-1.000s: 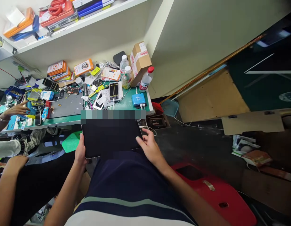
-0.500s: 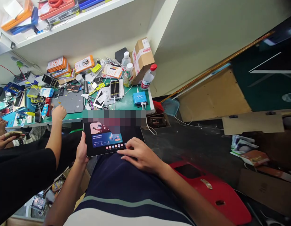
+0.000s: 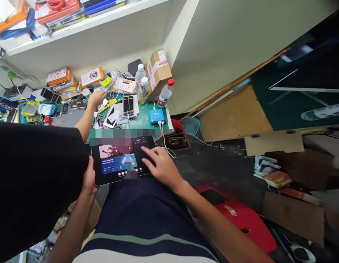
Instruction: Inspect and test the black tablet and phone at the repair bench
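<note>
A tablet (image 3: 118, 162) with a lit, dark-background screen rests over my lap, part of it blurred by pixel blocks. My left hand (image 3: 89, 178) grips its left edge, thumb at the front and the other fingers hidden behind. Over the right part of the screen is my right hand (image 3: 161, 165), holding nothing, with its index finger stretched out and the others partly curled. Whether that fingertip touches the glass I cannot tell. Beyond the tablet stands a green-topped bench (image 3: 143, 122) bearing a phone (image 3: 128, 106) plugged into a cable and a blue charging box (image 3: 156, 116).
A co-worker's black sleeve (image 3: 34, 175) fills the left side, and that person's hand (image 3: 98, 98) reaches among the bench clutter. Bottles (image 3: 166, 93) and a cardboard box (image 3: 158, 71) stand at the back. A red plastic stool (image 3: 240, 223) is on the floor at right.
My right hand has moved from the tablet's lower edge up over the right of the screen, where a panel now shows. The co-worker's arm has reached farther right across the bench.
</note>
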Action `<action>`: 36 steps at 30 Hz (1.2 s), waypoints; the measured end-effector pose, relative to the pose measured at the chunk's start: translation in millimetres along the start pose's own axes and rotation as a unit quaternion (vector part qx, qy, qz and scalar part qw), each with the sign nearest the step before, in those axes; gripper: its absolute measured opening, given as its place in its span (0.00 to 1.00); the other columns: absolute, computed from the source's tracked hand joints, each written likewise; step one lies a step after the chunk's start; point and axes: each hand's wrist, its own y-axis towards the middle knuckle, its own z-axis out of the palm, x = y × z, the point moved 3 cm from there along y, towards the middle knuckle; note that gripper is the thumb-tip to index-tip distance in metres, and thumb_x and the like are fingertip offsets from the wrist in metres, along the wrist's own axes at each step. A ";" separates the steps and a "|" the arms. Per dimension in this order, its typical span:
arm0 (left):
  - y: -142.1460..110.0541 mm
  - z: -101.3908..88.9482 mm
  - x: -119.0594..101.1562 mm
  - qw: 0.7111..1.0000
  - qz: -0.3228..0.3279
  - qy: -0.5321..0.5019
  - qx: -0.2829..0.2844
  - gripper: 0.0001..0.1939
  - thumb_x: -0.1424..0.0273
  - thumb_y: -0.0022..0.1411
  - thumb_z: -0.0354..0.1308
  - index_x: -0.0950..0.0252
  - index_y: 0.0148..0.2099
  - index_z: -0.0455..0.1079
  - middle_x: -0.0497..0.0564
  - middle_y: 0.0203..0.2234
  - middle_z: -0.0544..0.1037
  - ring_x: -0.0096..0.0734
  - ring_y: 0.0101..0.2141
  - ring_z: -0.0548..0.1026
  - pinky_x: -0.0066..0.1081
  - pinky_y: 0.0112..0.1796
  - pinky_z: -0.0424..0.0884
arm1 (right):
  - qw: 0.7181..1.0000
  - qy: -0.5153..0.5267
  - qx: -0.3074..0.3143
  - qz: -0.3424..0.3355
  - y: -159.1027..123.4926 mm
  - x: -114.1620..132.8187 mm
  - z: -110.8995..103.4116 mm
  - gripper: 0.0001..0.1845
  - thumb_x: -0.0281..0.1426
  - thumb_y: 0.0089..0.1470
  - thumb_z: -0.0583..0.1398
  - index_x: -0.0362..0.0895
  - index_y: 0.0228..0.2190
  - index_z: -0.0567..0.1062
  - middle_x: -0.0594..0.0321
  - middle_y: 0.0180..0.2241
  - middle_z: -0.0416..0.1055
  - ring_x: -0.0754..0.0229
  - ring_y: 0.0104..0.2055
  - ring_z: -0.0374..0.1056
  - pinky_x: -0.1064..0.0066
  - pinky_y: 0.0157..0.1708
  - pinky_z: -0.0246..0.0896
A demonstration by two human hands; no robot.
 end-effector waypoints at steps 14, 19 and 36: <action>5.7 -4.4 8.1 0.998 0.047 0.030 -0.019 0.30 0.58 0.78 0.47 0.69 0.72 0.62 0.63 0.51 0.83 0.50 0.48 0.84 0.47 0.53 0.80 | 0.891 0.336 -0.027 0.304 -9.6 -64.7 30.6 0.40 0.59 0.60 0.57 0.53 0.67 0.64 0.56 0.53 0.78 0.45 0.53 0.75 0.50 0.55 0.69; 9.1 -4.6 9.5 0.998 0.048 0.023 -0.011 0.29 0.57 0.78 0.46 0.68 0.72 0.62 0.61 0.50 0.83 0.50 0.50 0.83 0.48 0.55 0.78 | 0.861 0.410 -0.099 0.284 1.3 -60.1 28.2 0.38 0.54 0.58 0.62 0.55 0.65 0.68 0.62 0.67 0.67 0.46 0.67 0.65 0.50 0.67 0.60; 19.6 -12.4 26.6 0.998 0.008 -0.015 0.062 0.33 0.55 0.78 0.43 0.71 0.74 0.59 0.65 0.54 0.81 0.54 0.55 0.80 0.55 0.61 0.70 | 0.877 0.385 -0.127 0.259 -15.9 -65.4 27.2 0.35 0.56 0.62 0.59 0.54 0.64 0.72 0.63 0.70 0.62 0.48 0.74 0.53 0.51 0.74 0.43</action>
